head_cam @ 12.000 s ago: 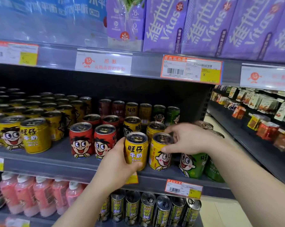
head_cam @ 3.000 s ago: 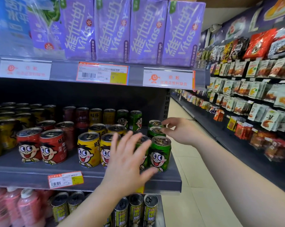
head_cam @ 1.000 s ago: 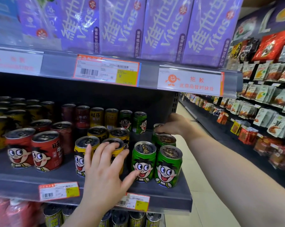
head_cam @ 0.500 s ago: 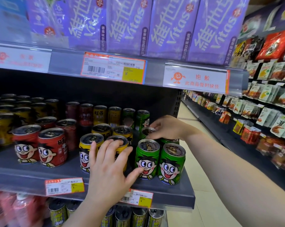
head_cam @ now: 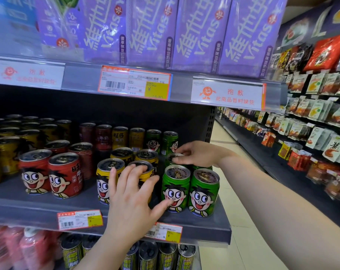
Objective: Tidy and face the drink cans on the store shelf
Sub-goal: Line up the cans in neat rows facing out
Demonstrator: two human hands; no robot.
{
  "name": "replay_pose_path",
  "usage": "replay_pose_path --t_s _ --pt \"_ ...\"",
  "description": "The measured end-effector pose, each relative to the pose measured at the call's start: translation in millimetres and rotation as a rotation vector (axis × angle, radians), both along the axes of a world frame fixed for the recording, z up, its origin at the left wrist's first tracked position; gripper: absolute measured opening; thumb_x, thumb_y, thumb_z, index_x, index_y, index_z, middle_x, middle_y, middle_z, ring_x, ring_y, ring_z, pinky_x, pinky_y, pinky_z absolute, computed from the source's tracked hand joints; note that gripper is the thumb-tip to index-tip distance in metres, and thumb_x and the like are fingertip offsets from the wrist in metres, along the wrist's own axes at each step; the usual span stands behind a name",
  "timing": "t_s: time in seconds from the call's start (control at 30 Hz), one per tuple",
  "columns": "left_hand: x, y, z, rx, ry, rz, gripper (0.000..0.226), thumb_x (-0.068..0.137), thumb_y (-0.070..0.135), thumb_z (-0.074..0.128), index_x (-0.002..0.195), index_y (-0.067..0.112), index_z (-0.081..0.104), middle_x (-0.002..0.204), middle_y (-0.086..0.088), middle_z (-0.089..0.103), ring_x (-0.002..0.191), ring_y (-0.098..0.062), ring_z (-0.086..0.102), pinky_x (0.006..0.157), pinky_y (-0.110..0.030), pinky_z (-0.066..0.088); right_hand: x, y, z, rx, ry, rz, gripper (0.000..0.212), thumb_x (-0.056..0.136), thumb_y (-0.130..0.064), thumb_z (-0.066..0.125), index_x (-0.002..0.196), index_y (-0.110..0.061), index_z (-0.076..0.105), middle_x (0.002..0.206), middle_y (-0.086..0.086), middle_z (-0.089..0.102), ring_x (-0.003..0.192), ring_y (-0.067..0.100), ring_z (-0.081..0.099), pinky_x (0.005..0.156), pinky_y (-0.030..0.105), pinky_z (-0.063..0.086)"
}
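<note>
Right hand [head_cam: 199,154] has come forward from the back row in the past second and now pinches the rim of a second-row green can [head_cam: 171,158], at one o'clock from the left hand [head_cam: 132,195], which lies spread over the front yellow can [head_cam: 140,163], thumb on the front green can [head_cam: 177,184], gripping nothing. Best slid rather than lifted, that can likely wants seating square behind the front one, face outward. Red cans [head_cam: 64,176] share the grey shelf [head_cam: 28,205] at nine o'clock; purple cartons [head_cam: 151,30] stand at twelve, a snack aisle [head_cam: 311,123] recedes at two.

Close head view, straight toward shelf [head_cam: 13,203]
</note>
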State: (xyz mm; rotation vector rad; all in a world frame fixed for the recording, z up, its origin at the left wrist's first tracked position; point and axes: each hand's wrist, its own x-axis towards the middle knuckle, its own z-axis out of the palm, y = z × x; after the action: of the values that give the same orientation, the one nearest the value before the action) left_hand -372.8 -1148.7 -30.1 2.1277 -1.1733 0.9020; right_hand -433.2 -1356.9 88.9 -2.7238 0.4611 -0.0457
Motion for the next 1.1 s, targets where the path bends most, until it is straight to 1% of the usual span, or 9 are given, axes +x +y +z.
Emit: replay_pose_path --t_s 0.17,0.3,0.4,0.57,0.67,0.77,0.87,0.97,1.1 --pt "0.1 0.1 0.4 0.009 0.007 0.002 0.056 0.072 0.072 0.055 0.094 0.023 0.072 0.120 -0.012 0.059 0.122 -0.035 0.048 0.111 -0.060 0.016 -1.1 -4.9 1.5 -0.028 0.010 0.022 0.043 0.095 -0.038 0.051 0.135 -0.025 0.052 0.140 -0.005 0.052 0.125 0.012 0.048 0.098 0.022 0.029" --pt "-0.4 0.1 0.1 0.007 -0.003 0.011 0.055 0.071 0.072 0.057 0.092 0.023 0.073 0.120 -0.011 0.059 0.122 -0.035 0.047 0.111 -0.060 0.016 8.2 -5.4 -6.2 0.032 -0.051 -0.032 0.033 0.097 -0.019 0.045 0.125 -0.023 0.062 0.134 -0.005 0.057 0.123 0.016 0.050 0.104 0.027 0.033" --pt "0.1 0.3 -0.1 0.014 -0.002 0.015 0.055 0.071 0.071 0.058 0.092 0.023 0.073 0.120 -0.011 0.059 0.122 -0.035 0.048 0.110 -0.061 0.017 12.4 -4.3 -10.2 0.034 -0.093 -0.058 0.032 0.098 -0.016 0.043 0.119 -0.024 0.066 0.132 -0.005 0.058 0.124 0.017 0.051 0.108 0.032 0.035" --pt "-5.4 5.1 5.8 0.045 0.073 -0.033 0.057 0.072 0.071 0.056 0.106 0.027 0.067 0.127 -0.006 0.055 0.128 -0.030 0.041 0.112 -0.058 0.014 2.2 -1.2 -12.6 -0.052 -0.130 -0.120 0.034 0.098 -0.034 0.040 0.127 -0.035 0.058 0.136 -0.010 0.056 0.128 0.020 0.048 0.111 0.047 0.031" --pt "4.8 23.8 14.2 -0.077 0.130 -0.067 0.059 0.076 0.068 0.052 0.117 0.026 0.061 0.131 -0.004 0.051 0.130 -0.027 0.037 0.113 -0.053 0.017 -19.2 18.1 -2.8 -0.091 -0.281 -0.224 0.037 0.096 -0.046 0.041 0.129 -0.036 0.054 0.130 -0.007 0.060 0.123 0.022 0.052 0.106 0.045 0.036" --pt "29.2 47.6 25.9 -0.154 0.205 0.025 0.070 0.073 0.068 0.052 0.125 0.021 0.055 0.133 -0.008 0.049 0.129 -0.028 0.037 0.108 -0.050 0.028 -37.5 58.0 2.2 -0.091 -0.486 -0.215 0.036 0.090 -0.047 0.051 0.123 -0.036 0.059 0.119 -0.007 0.066 0.115 0.022 0.057 0.101 0.042 0.040" --pt "47.4 63.4 33.1 -0.077 0.363 0.046 0.084 0.070 0.068 0.062 0.138 0.024 0.040 0.144 -0.004 0.037 0.133 -0.024 0.031 0.107 -0.041 0.030 -36.8 104.6 -3.1 -0.301 -0.368 -0.142 0.054 0.081 -0.064 0.051 0.129 -0.041 0.050 0.123 -0.011 0.063 0.122 0.021 0.048 0.106 0.042 0.029" --pt "56.3 69.0 27.9 0.012 0.390 -0.014 0.081 0.072 0.052 0.071 0.141 0.032 0.033 0.146 0.004 0.032 0.129 -0.020 0.040 0.100 -0.036 0.039 -19.3 126.7 -13.5 -0.440 -0.219 -0.135 0.069 0.075 -0.073 0.050 0.135 -0.041 0.042 0.126 -0.007 0.061 0.126 0.024 0.042 0.108 0.048 0.017" --pt "65.8 75.2 23.5 0.006 0.437 -0.098 0.077 0.075 0.042 0.073 0.140 0.039 0.031 0.144 0.007 0.034 0.126 -0.017 0.044 0.095 -0.033 0.044 -7.1 135.3 -22.5 -0.433 -0.181 -0.181 0.055 0.082 -0.064 0.052 0.131 -0.040 0.049 0.132 -0.005 0.058 0.131 0.023 0.038 0.109 0.046 0.013"
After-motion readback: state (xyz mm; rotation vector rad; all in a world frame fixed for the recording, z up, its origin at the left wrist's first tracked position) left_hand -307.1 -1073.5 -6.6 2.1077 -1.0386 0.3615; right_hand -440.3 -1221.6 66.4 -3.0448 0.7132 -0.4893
